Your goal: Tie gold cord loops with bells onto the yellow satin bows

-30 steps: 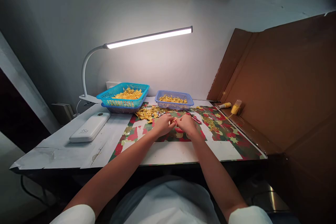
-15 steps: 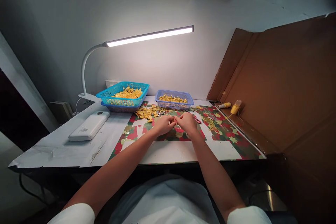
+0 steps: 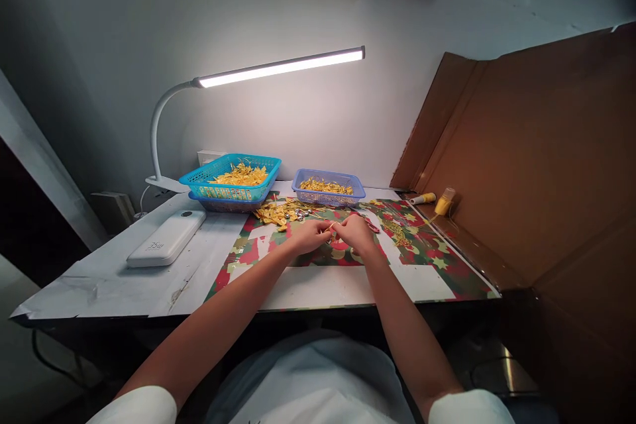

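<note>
My left hand [image 3: 312, 236] and my right hand [image 3: 355, 233] meet over the red and green patterned mat [image 3: 427, 258], fingertips pinched together on a small yellow piece [image 3: 331, 228] held between them. Just beyond the hands lies a loose pile of yellow pieces [image 3: 279, 212] with a few small silver bits. A turquoise basket [image 3: 231, 184] at the back left holds many yellow pieces. A smaller lilac basket [image 3: 328, 189] behind the hands holds more of them.
A white power bank [image 3: 167, 240] lies on the white table [image 3: 99, 278] at the left. A lit desk lamp [image 3: 278, 69] arches over the baskets. Brown cardboard [image 3: 536, 165] walls off the right side, with a yellow spool [image 3: 424, 199] and small yellow bottle [image 3: 444, 202] at its foot.
Both hands stay pinched together at the same spot on the mat, with only slight finger shifts. The view has drifted a little.
</note>
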`<state>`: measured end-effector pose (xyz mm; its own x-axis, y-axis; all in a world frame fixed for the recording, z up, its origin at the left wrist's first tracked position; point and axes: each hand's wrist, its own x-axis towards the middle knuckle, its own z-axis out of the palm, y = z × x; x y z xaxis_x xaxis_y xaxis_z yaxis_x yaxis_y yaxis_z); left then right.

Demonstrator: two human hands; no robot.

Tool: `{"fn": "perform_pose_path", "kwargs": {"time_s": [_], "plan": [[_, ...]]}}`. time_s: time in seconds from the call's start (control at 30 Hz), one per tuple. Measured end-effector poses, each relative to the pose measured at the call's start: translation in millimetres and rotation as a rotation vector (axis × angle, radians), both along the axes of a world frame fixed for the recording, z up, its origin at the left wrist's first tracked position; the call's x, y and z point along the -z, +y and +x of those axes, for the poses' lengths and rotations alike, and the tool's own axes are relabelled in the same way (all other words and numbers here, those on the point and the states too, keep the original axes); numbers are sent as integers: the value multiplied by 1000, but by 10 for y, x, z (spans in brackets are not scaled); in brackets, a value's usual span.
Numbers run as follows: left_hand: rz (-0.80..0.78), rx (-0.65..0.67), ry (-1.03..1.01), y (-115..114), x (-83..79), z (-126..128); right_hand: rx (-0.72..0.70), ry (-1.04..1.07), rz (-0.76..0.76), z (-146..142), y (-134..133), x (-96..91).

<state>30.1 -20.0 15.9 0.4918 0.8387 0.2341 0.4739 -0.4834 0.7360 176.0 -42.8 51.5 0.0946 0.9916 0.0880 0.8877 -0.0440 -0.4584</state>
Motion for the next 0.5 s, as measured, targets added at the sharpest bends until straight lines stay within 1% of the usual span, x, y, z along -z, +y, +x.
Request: {"fn": "perform_pose_path", "kwargs": {"time_s": [0.13, 0.2, 0.27, 0.33, 0.5], "plan": [[44, -42, 44, -3, 12, 8, 29, 102, 153, -6, 4, 71], [42, -37, 44, -5, 12, 11, 12, 137, 191, -10, 9, 102], [33, -27, 36, -3, 11, 12, -18, 155, 173, -12, 2, 116], [44, -20, 40, 6, 15, 13, -13, 150, 134, -15, -25, 111], [111, -52, 108, 18, 24, 26, 106, 46, 76, -51, -118, 65]]}}
